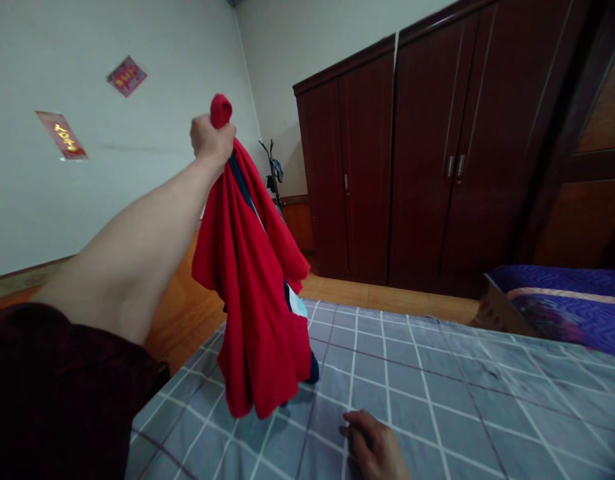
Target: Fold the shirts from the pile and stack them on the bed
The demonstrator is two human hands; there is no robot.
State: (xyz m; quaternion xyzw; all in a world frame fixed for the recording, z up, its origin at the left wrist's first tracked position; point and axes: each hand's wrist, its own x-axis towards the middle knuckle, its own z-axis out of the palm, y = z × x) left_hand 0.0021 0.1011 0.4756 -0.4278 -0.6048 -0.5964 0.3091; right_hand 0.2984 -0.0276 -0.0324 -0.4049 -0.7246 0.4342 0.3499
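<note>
A red garment (260, 300) with dark blue and light patches hangs bunched from my left hand (212, 141), which grips its top in a fist at the upper left of centre. A bit of red cloth sticks up above the fist. The garment's lower end hangs over a grey bedspread (412, 373) with white checks. Low in the view, my right hand (374, 443) is over the bedspread, right of the garment and apart from it, fingers curled with nothing visible in them.
Dark red wardrobes (427, 153) stand behind the bed. A purple-covered surface (577, 300) is at the right. A coat stand (273, 170) is in the far corner. Two red paper signs (64, 137) hang on the left wall.
</note>
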